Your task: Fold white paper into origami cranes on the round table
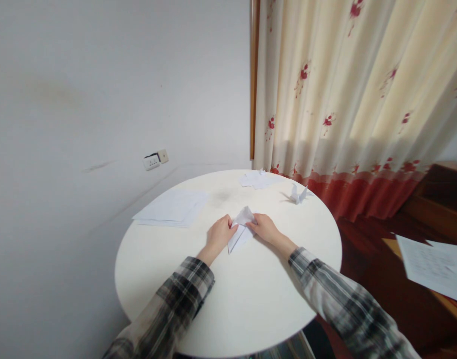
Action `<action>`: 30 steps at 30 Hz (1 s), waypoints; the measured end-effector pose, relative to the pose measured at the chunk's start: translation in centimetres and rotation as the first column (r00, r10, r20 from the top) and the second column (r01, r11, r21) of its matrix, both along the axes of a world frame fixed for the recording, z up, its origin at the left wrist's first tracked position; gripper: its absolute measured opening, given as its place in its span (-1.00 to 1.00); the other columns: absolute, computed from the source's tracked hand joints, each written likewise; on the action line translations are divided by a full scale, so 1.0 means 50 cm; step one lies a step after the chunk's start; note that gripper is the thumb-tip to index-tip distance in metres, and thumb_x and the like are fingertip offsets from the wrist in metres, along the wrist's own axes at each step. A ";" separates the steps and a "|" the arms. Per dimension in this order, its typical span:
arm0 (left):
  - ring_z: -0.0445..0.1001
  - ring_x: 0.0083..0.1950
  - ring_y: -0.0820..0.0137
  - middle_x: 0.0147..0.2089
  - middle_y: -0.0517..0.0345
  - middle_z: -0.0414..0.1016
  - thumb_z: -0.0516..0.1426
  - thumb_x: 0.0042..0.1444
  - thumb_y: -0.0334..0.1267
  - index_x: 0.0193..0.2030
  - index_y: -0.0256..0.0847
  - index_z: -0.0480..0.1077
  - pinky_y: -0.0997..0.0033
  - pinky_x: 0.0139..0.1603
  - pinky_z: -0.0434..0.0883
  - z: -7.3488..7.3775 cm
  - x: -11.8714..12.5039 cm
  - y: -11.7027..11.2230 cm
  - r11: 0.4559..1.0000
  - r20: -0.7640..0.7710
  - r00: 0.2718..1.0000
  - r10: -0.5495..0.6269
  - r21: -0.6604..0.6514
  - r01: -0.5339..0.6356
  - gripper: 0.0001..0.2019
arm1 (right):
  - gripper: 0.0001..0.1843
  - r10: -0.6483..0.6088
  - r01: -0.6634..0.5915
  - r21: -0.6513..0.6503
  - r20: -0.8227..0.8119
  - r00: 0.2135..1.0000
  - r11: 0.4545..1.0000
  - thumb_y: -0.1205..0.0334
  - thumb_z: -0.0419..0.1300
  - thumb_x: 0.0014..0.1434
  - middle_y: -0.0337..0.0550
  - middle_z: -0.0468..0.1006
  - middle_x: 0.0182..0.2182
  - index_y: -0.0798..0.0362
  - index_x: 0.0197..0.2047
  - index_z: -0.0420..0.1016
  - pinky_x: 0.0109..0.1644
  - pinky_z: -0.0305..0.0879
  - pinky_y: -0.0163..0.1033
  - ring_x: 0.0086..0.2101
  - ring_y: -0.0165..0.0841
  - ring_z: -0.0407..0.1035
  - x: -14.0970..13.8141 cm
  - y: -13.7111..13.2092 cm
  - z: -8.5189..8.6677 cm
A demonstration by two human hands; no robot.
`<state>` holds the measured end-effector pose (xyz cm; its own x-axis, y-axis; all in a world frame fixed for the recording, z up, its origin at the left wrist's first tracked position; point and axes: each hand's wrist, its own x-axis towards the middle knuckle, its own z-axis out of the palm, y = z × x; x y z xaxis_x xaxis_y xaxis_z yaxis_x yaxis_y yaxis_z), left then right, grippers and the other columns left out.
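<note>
A small piece of folded white paper is held between my two hands, just above or on the round white table. Its upper part comes to a blunt point, and a crease runs down the lower part. My left hand pinches the left edge, thumb on top. On the opposite edge, my right hand grips with its thumb near the middle of the paper. The fingers under the paper are hidden. Beyond my right hand stands a folded paper crane.
Flat white sheets lie stacked at the table's left. More paper lies at the far edge. A wall with a socket borders the left side; a flowered curtain hangs behind. Written sheets rest on a wooden surface at right.
</note>
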<state>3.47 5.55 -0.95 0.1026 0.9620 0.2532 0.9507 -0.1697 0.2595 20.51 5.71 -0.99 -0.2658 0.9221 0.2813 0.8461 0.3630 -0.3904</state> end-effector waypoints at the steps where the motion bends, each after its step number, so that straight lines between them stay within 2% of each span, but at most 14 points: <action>1: 0.44 -0.29 0.34 -0.34 0.11 0.46 0.05 0.04 -0.07 -0.31 -0.18 0.27 0.46 -0.41 0.20 0.001 0.001 -0.002 1.000 -0.006 1.000 0.011 0.000 -0.011 -0.78 | -0.76 -0.001 0.001 0.008 -0.010 1.000 1.000 0.17 0.04 0.15 -0.08 0.52 -0.35 0.14 -0.29 0.45 -0.32 0.07 -0.36 -0.34 -0.38 0.34 0.000 0.000 0.001; 5: 0.46 -0.18 0.25 -0.22 -0.02 0.48 0.05 0.02 0.03 -0.17 -0.21 0.25 0.42 -0.35 0.25 0.004 0.004 -0.005 0.999 -0.044 0.998 0.049 -0.014 -0.050 -0.63 | -0.78 -0.002 0.003 0.019 -0.040 0.999 1.000 0.18 0.06 0.14 -0.10 0.50 -0.35 0.13 -0.29 0.44 -0.32 0.06 -0.36 -0.36 -0.40 0.31 0.001 0.000 0.000; 10: 0.47 -0.18 0.23 -0.25 0.01 0.49 0.06 0.01 0.03 -0.20 -0.20 0.26 0.43 -0.38 0.24 0.001 0.003 0.000 0.998 -0.059 0.998 0.037 -0.040 -0.039 -0.65 | -0.79 0.020 -0.020 -0.024 -0.038 0.999 1.000 0.19 0.17 0.03 -0.12 0.51 -0.36 0.13 -0.27 0.46 -0.36 0.05 -0.37 -0.38 -0.39 0.31 0.004 0.007 -0.008; 18: 0.45 -0.26 0.34 -0.34 0.13 0.46 0.07 0.03 -0.13 -0.30 -0.19 0.27 0.48 -0.41 0.19 0.005 0.005 -0.001 0.995 -0.002 0.997 -0.073 -0.067 0.072 -0.81 | -0.76 -0.001 0.000 -0.029 -0.033 0.999 1.000 0.16 0.17 0.03 -0.07 0.53 -0.36 0.15 -0.28 0.48 -0.37 0.06 -0.35 -0.38 -0.36 0.34 0.004 0.008 -0.009; 23: 0.40 -0.35 0.42 -0.42 0.23 0.40 0.06 0.03 -0.23 -0.31 -0.16 0.27 0.50 -0.44 0.16 0.002 0.005 -0.004 0.983 0.078 0.981 -0.179 -0.033 0.182 -0.91 | -0.76 -0.023 0.022 -0.043 -0.023 0.999 0.999 0.15 0.18 0.02 -0.05 0.54 -0.36 0.16 -0.30 0.49 -0.36 0.06 -0.35 -0.37 -0.34 0.35 0.003 0.008 -0.009; 30: 0.33 -0.39 0.46 -0.44 0.28 0.32 0.06 -0.02 -0.29 -0.33 -0.15 0.28 0.51 -0.41 0.19 -0.008 0.003 -0.002 0.961 0.143 0.950 -0.276 0.028 0.275 -0.93 | -0.78 -0.001 0.001 -0.005 -0.052 0.999 1.000 0.18 0.17 0.03 -0.09 0.53 -0.39 0.15 -0.31 0.49 -0.40 0.03 -0.36 -0.41 -0.37 0.33 0.005 0.009 -0.013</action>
<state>3.60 5.45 -1.33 0.3250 0.8995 0.2921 0.8193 -0.4220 0.3881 20.76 6.14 -1.62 -0.2503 0.9238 0.2896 0.8250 0.3601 -0.4356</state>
